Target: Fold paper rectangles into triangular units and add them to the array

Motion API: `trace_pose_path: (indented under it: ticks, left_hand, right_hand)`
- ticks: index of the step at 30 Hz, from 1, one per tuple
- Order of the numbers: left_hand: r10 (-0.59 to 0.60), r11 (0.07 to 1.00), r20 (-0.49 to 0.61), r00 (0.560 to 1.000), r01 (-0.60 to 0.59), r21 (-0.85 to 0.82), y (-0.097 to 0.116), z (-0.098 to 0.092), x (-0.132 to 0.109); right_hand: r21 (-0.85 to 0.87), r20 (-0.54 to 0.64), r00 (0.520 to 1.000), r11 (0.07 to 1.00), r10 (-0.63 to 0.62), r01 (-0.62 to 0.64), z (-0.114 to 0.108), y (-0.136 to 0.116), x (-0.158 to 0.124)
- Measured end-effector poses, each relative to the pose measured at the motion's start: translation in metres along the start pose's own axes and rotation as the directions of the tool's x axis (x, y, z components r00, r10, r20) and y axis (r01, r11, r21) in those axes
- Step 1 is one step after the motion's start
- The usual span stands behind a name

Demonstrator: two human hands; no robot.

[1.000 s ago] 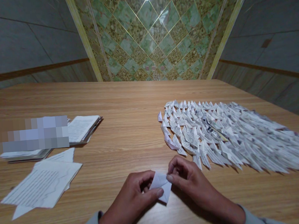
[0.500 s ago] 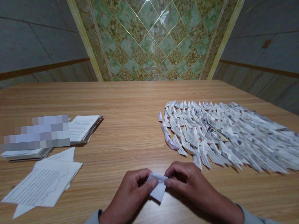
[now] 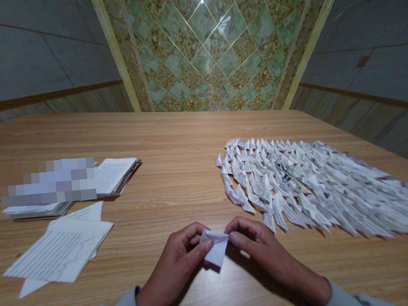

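Note:
A small folded piece of white paper (image 3: 217, 250) is pinched between both hands just above the wooden table (image 3: 177, 174), near its front edge. My left hand (image 3: 174, 270) grips the paper's left side with thumb and fingers closed. On the right side, my right hand (image 3: 260, 248) holds it with fingertips pressed together. Both wrists wear grey sleeves.
Several small folded paper pieces (image 3: 299, 182) lie in rows on the right half of the table. At the left lie loose printed sheets (image 3: 58, 246) and an open book (image 3: 113, 175). Behind the table are grey walls and a green tiled panel.
Both hands have shifted slightly and pressed the paper into a more compact fold, lower toward the table. Everything else lies as before.

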State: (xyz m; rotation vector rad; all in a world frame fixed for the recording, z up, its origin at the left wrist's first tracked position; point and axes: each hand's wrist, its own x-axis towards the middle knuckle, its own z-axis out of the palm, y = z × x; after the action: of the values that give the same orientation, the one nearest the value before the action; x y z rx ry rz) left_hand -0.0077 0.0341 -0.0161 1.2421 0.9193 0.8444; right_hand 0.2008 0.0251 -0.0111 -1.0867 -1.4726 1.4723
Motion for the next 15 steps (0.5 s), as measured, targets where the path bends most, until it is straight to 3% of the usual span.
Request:
trace_pose_path:
  ticks: [3, 9, 15]
  left_hand:
    - [0.008, 1.0, -0.005, 1.0, -0.008, -0.019, -0.001, 0.0026, -0.0019]
    - [-0.004, 0.996, 0.009, 1.0, 0.003, 0.09, 0.0012, 0.0041, -0.0042]
    - [-0.018, 0.997, 0.009, 1.0, 0.017, 0.072, 0.004, 0.0034, -0.0029]
  right_hand:
    - [-0.029, 0.015, 1.0, 0.999, 0.015, -0.015, 0.0064, -0.0004, -0.0007]
    - [-0.069, -0.074, 0.997, 0.998, 0.0, -0.005, 0.0115, -0.0021, -0.0016]
    - [-0.012, -0.044, 0.999, 1.0, -0.018, 0.017, 0.0085, -0.0014, -0.0013]
